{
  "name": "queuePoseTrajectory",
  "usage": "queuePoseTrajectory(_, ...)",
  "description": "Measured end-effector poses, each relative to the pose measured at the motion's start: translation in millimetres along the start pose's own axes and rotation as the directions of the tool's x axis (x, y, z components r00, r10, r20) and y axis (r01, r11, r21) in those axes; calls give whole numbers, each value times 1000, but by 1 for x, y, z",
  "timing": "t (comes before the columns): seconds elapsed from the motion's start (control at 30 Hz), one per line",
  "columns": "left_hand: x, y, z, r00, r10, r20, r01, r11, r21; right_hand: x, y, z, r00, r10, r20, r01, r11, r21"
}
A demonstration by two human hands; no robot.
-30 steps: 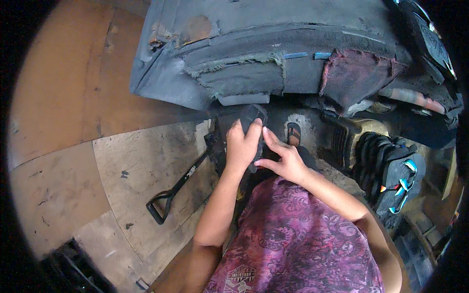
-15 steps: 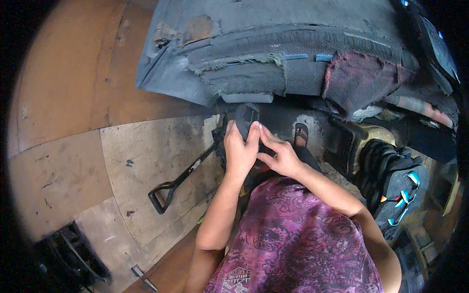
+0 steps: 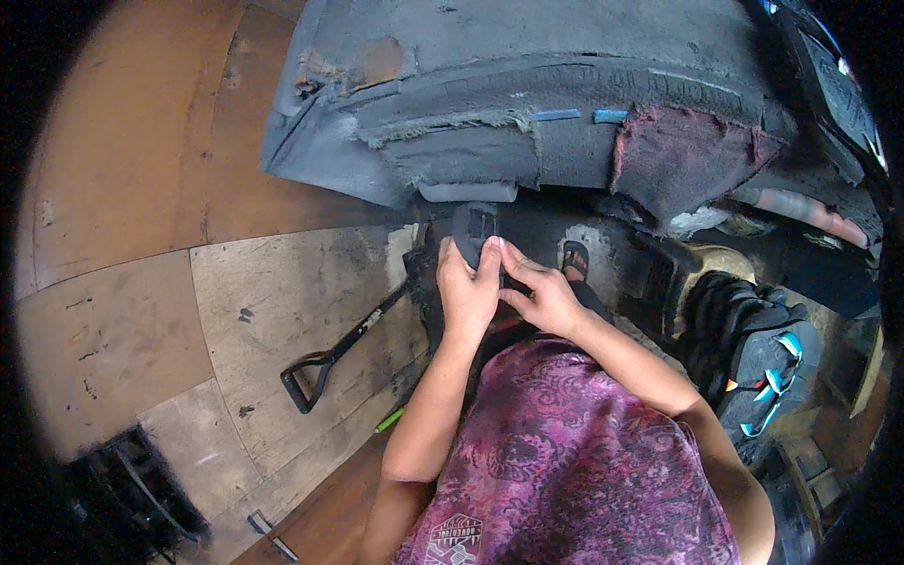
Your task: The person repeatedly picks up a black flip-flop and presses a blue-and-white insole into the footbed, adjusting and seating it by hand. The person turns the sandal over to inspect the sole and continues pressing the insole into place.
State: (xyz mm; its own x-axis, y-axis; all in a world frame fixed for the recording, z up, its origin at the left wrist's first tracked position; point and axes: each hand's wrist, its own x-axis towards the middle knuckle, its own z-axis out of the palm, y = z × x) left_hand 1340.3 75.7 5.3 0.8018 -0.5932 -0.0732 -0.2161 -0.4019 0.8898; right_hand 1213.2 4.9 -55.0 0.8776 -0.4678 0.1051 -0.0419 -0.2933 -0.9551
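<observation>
A big grey bench (image 3: 546, 47) fills the top. Black flip-flops (image 3: 765, 363) pile up at the right. In the middle, the left hand (image 3: 468, 294) holds a dark flat piece (image 3: 478, 222); the right hand (image 3: 546, 299) curls beside it, its grip hard to tell

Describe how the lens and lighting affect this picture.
Head view: black corners; seams between wooden boards bow near the left rim; the dark piece in the left hand shows little fine detail; stacked black sandals partly merge in dimness.
</observation>
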Motion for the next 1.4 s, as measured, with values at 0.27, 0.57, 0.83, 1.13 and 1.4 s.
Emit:
queuePoseTrajectory(0.27, -1, 7, 0, 999, -29, -24, 31, 994, 104, 4, 5, 10, 997, -53, -56, 51, 998, -36)
queuePoseTrajectory(0.57, -15, 8, 4, 984, -171, 41, 169, 856, -489, 8, -8, -21, 998, 27, 59, -11, 967, -254)
queuePoseTrajectory(0.83, -22, 2, 2, 981, -165, 103, 179, 557, -811, 17, -26, -50, 987, -98, 128, 149, 855, -496)
queuePoseTrajectory(1.13, -21, -28, -37, 883, -290, 370, 425, 157, -891, -66, -32, -68, 550, 782, -294, -246, 488, 837)
queuePoseTrajectory(1.4, 38, -81, -13, 683, -377, 626, 628, -135, -767, -26, -115, -41, 780, 580, -235, -206, 593, 779)
